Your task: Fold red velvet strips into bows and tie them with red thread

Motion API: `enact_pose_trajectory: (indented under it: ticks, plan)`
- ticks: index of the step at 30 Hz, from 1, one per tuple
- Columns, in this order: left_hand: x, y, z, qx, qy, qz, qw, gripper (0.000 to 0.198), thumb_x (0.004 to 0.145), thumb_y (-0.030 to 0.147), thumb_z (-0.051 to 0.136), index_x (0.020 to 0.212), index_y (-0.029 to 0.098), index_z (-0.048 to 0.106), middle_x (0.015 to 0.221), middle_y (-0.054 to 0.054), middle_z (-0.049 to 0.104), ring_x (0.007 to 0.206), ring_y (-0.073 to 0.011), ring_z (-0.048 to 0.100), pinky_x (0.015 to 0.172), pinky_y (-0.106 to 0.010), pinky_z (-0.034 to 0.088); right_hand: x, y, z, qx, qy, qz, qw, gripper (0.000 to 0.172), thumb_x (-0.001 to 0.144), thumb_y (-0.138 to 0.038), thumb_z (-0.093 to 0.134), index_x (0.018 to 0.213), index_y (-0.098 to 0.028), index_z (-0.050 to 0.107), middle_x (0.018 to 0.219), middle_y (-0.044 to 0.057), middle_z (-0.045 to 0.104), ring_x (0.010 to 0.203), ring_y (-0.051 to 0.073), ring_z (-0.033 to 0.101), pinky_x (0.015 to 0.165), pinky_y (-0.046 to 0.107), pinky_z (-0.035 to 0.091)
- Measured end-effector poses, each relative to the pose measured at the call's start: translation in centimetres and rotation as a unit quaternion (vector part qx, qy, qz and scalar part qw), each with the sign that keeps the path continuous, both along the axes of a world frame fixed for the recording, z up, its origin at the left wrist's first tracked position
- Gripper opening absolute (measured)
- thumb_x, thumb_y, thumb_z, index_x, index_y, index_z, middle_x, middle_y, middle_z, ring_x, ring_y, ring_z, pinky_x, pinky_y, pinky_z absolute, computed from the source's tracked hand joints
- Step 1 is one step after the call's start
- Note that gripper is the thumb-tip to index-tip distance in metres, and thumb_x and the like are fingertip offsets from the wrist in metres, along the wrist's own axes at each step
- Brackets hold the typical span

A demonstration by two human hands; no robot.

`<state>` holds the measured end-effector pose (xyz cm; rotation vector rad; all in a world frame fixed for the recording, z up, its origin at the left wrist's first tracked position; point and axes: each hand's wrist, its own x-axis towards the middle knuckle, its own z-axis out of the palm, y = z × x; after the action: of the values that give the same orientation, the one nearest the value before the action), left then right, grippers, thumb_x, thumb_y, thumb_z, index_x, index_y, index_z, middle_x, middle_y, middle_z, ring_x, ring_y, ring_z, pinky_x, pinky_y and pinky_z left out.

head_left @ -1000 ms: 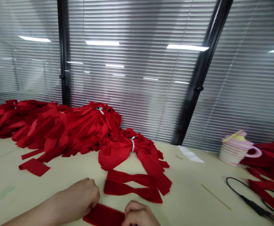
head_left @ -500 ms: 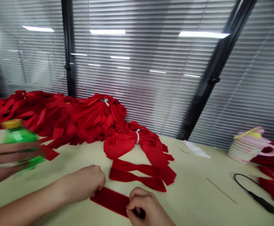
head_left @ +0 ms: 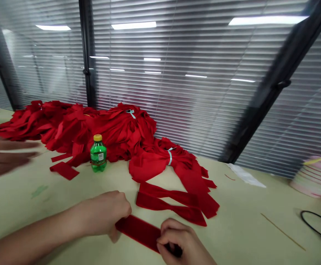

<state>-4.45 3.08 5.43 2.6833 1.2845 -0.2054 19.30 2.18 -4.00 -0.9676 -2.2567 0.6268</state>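
A flat strip of dark red velvety fabric (head_left: 139,231) stretches across the table between my hands. My left hand (head_left: 112,211) is closed on its left end, with the fingertips partly hidden behind the hand. On the right end, my right hand (head_left: 181,241) pinches the strip between thumb and fingers. Just beyond lie two red strips narrowed in the middle (head_left: 171,208), one in front of the other. Behind them spreads a bundle of red strips (head_left: 154,163) bound with a pale blue tie.
Heaped red fabric strips (head_left: 66,125) line the back by the window blinds. A green bottle with a yellow cap (head_left: 98,156) stands before them. Another person's blurred hand (head_left: 6,156) is at left. Rightward are white paper (head_left: 245,175), a thin stick (head_left: 283,232), a cable (head_left: 314,224) and a pink-and-white cup (head_left: 316,176).
The other person's hand has let go of the green bottle, which now stands by the red heap, and drawn back left. My view has turned right; both my hands still hold the strip.
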Motion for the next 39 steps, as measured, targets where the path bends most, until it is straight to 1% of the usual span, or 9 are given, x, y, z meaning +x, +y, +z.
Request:
enact_pose_trajectory:
  ticks: [3, 6, 18, 24, 29, 32, 34, 36, 39]
  plan:
    - [0.1, -0.2, 0.0, 0.032, -0.017, -0.009, 0.999, 0.016, 0.065, 0.028, 0.078, 0.070, 0.018, 0.067, 0.058, 0.000, 0.062, 0.056, -0.0171, 0.058, 0.044, -0.023, 0.027, 0.1, 0.0, 0.0, 0.007, 0.001, 0.002, 1.000, 0.016, 0.069, -0.008, 0.052, 0.060, -0.018, 0.061, 0.068, 0.001, 0.055, 0.050, 0.007, 0.046, 0.044, 0.019, 0.031]
    - [0.2, 0.1, -0.4, 0.057, -0.026, -0.005, 0.998, 0.008, 0.076, 0.014, 0.062, 0.069, 0.018, 0.064, 0.064, -0.001, 0.063, 0.060, -0.0170, 0.059, 0.050, -0.024, 0.033, 0.1, 0.1, -0.2, 0.008, -0.005, 0.008, 1.000, 0.016, 0.069, -0.008, 0.051, 0.059, -0.017, 0.060, 0.068, 0.001, 0.055, 0.049, 0.007, 0.045, 0.043, 0.019, 0.030]
    - [-0.8, 1.5, -2.4, 0.010, -0.054, -0.007, 0.998, 0.019, 0.065, 0.003, 0.053, 0.066, 0.020, 0.062, 0.065, 0.001, 0.063, 0.062, -0.0124, 0.058, 0.050, -0.020, 0.035, 0.0, -0.1, 0.6, -0.009, -0.029, -0.007, 1.000, 0.017, 0.066, -0.003, 0.053, 0.059, -0.016, 0.062, 0.069, 0.001, 0.056, 0.052, 0.006, 0.048, 0.046, 0.016, 0.033]
    - [-1.1, 1.9, -2.4, 0.032, -0.023, 0.034, 0.999, 0.006, 0.067, 0.012, 0.061, 0.066, 0.018, 0.064, 0.067, -0.003, 0.063, 0.060, -0.0172, 0.061, 0.047, -0.022, 0.036, -0.2, -0.2, 0.8, -0.002, -0.012, -0.024, 1.000, 0.016, 0.065, -0.005, 0.055, 0.059, -0.017, 0.063, 0.069, 0.000, 0.056, 0.051, 0.006, 0.045, 0.045, 0.016, 0.034]
    - [-0.1, 0.8, -1.7, 0.080, -0.004, 0.028, 0.996, 0.014, 0.068, 0.006, 0.054, 0.068, 0.014, 0.065, 0.076, -0.009, 0.065, 0.070, -0.0243, 0.063, 0.060, -0.031, 0.047, -0.4, -0.4, 0.9, -0.002, 0.003, -0.018, 1.000, 0.017, 0.064, -0.005, 0.054, 0.058, -0.017, 0.064, 0.068, 0.000, 0.056, 0.049, 0.006, 0.046, 0.044, 0.016, 0.034]
    - [1.7, -0.5, -2.2, 0.102, -0.056, -0.023, 0.993, 0.026, 0.071, 0.001, 0.050, 0.084, 0.018, 0.064, 0.096, -0.007, 0.064, 0.091, -0.0220, 0.059, 0.076, -0.030, 0.049, -0.4, -0.3, 0.9, 0.003, 0.000, -0.023, 1.000, 0.017, 0.063, -0.004, 0.054, 0.058, -0.017, 0.064, 0.067, 0.000, 0.057, 0.050, 0.007, 0.046, 0.045, 0.017, 0.034]
    - [3.1, -1.4, -3.3, 0.112, -0.137, -0.120, 0.977, 0.021, 0.076, 0.006, 0.054, 0.090, 0.019, 0.062, 0.103, -0.005, 0.061, 0.094, -0.0186, 0.056, 0.082, -0.026, 0.048, -0.4, -0.2, 1.0, 0.003, -0.003, -0.023, 1.000, 0.018, 0.060, -0.001, 0.054, 0.058, -0.017, 0.064, 0.066, -0.001, 0.056, 0.053, 0.008, 0.048, 0.046, 0.017, 0.034]
    - [4.2, -2.2, -4.8, 0.155, -0.143, -0.190, 0.959, 0.011, 0.079, 0.010, 0.056, 0.087, 0.015, 0.062, 0.090, -0.006, 0.063, 0.084, -0.0185, 0.057, 0.078, -0.025, 0.050, -0.4, -0.3, 1.2, 0.000, -0.008, -0.023, 1.000, 0.020, 0.058, 0.001, 0.054, 0.056, -0.017, 0.062, 0.064, -0.001, 0.054, 0.054, 0.008, 0.049, 0.046, 0.017, 0.034]
    - [5.0, -2.9, -6.7, 0.243, -0.120, -0.225, 0.936, 0.003, 0.080, 0.013, 0.059, 0.082, 0.013, 0.061, 0.079, -0.007, 0.063, 0.076, -0.0208, 0.056, 0.073, -0.030, 0.051, -0.3, -0.5, 1.5, -0.010, -0.022, -0.026, 0.999, 0.021, 0.060, 0.003, 0.054, 0.057, -0.016, 0.062, 0.066, -0.002, 0.054, 0.055, 0.008, 0.050, 0.048, 0.017, 0.035]
